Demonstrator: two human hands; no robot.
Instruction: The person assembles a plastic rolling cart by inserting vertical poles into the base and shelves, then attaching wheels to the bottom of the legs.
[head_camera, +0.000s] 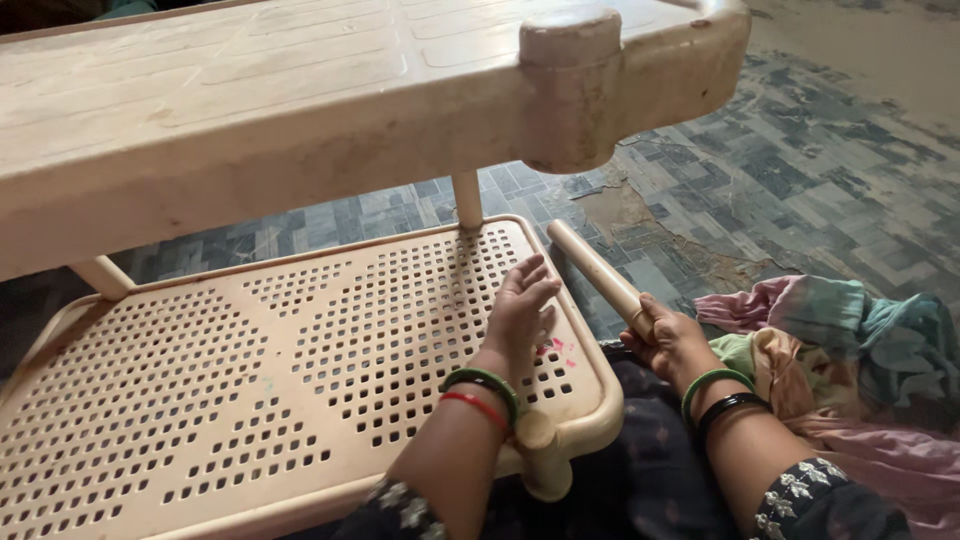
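Left hand flat on the rack, right hand gripping a post.

My left hand (520, 312) rests open, fingers spread, on the perforated beige plastic shelf (250, 370). My right hand (672, 340) wraps tight round a smooth cylindrical beige tube (595, 268), angled up beside the shelf's right rim. Above, a scuffed solid upper shelf (300, 110) with a round corner socket (570, 90); crumpled cloth (850, 350) at right.

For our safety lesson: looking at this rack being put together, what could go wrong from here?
1. The top shelf tilts, and its corner socket has no leg under it; it might drop onto the left hand on the lower shelf.
2. The right hand grips the leg by one end only, so it could slip.
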